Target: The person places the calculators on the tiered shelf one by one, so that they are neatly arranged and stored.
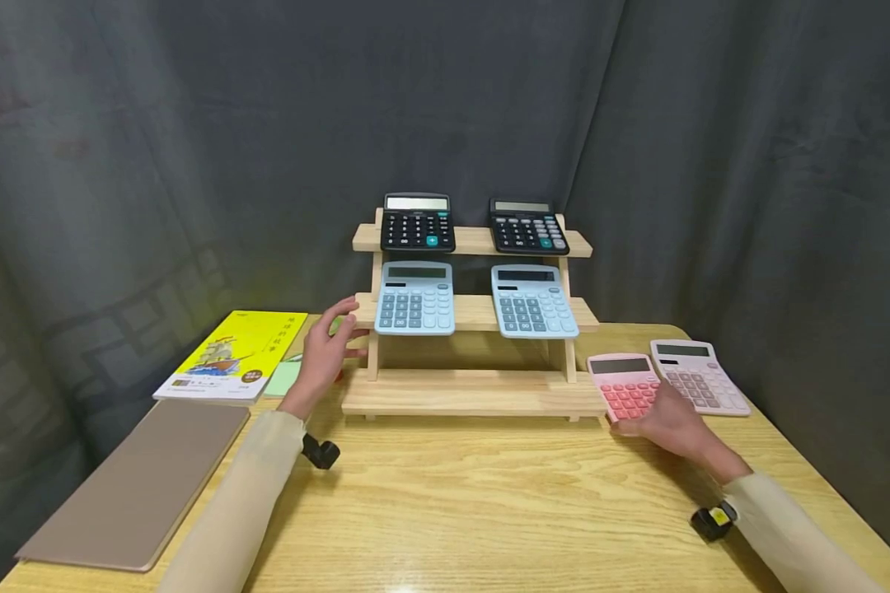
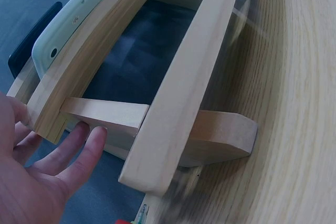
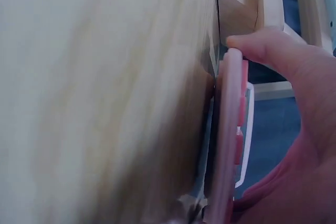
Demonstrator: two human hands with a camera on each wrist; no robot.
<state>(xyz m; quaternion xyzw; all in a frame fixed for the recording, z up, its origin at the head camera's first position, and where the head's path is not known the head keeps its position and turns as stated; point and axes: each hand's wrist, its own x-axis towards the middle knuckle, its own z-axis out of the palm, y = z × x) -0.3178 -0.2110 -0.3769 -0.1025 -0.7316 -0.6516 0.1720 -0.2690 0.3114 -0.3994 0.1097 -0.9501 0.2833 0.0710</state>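
Six calculators in all: two black on the top step of the wooden stand (image 1: 475, 394), two blue on the middle step, two pink on the table (image 1: 489, 511) to the stand's right. The bottom step holds nothing. Right hand (image 1: 671, 424) lies over the near edge of the darker pink calculator (image 1: 623, 383); the right wrist view shows the thumb (image 3: 262, 45) curled over its edge, so the hand pinches it, with the body seemingly tilted up off the wood. Paler pink calculator (image 1: 700, 375) sits just beside it, touching or nearly so. Left hand (image 1: 326, 350) is at the stand's left end by the middle step, fingers (image 2: 79, 145) straight and loose against the side support, gripping nothing. Risks, as I judge them: the edge pinch is shallow and the calculator could slip or swing into its pale neighbour; carried toward the stand, it could knock the right-hand blue calculator (image 1: 532, 301), which rests sloped on its step, and a shove from the left hand could jolt the left-hand blue calculator (image 1: 415, 298). Also on the table: one yellow book (image 1: 233, 354), one brown notebook (image 1: 141, 482), one green note (image 1: 285, 377).
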